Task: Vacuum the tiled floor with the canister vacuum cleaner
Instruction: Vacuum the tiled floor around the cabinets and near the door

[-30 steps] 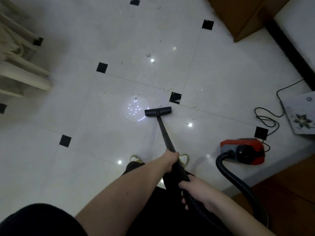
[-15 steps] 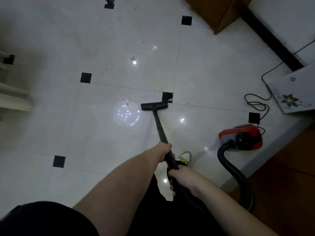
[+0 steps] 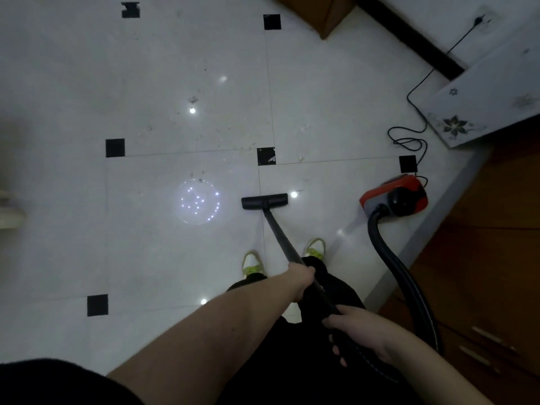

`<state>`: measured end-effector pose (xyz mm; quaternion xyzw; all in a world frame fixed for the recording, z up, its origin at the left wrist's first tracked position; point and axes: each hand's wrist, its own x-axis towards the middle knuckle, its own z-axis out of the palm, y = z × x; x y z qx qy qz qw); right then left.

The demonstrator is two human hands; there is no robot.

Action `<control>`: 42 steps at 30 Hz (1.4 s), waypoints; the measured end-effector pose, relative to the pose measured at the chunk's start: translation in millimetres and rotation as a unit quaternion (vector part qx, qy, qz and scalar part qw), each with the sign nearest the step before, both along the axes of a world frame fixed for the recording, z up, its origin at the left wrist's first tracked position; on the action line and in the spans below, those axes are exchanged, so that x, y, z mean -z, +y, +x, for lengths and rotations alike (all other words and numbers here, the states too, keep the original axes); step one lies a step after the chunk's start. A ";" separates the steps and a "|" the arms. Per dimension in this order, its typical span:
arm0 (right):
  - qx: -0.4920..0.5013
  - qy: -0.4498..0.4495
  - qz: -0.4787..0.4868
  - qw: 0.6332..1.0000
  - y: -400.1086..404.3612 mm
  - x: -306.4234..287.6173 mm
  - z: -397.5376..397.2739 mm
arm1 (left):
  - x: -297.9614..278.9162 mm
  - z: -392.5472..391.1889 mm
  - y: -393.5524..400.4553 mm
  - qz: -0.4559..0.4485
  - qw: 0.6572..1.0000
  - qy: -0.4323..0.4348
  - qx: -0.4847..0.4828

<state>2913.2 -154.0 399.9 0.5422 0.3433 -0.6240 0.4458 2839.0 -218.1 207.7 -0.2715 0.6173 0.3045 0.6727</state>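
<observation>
floor nozzle (image 3: 264,201) pulled back from black tile inset (image 3: 266,156), now nearer feet | left hand (image 3: 302,280) grips wand (image 3: 282,239) | right hand (image 3: 355,331) grips hose (image 3: 394,267) end

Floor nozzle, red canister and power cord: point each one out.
floor nozzle (image 3: 264,201), head view, middle of the black head.
red canister (image 3: 393,191), head view, red top shell.
power cord (image 3: 409,140), head view, loose coil on the tiles.

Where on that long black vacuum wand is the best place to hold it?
Grip the wand on its upper end, from above, as the left hand and right hand do: it slopes up from the floor head towards the person.
</observation>
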 end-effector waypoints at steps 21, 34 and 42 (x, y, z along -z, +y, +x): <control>0.038 0.046 0.055 0.997 -19.4 30.2 -46.8 | -12.1 -62.8 12.6 0.036 0.997 0.052 0.049; 0.077 -0.024 -0.009 0.997 3.4 2.1 37.5 | -11.4 35.4 30.7 0.043 0.994 -0.043 0.091; 0.127 0.021 0.049 0.991 13.0 24.4 14.0 | -7.2 -1.6 65.5 0.040 0.988 0.025 0.149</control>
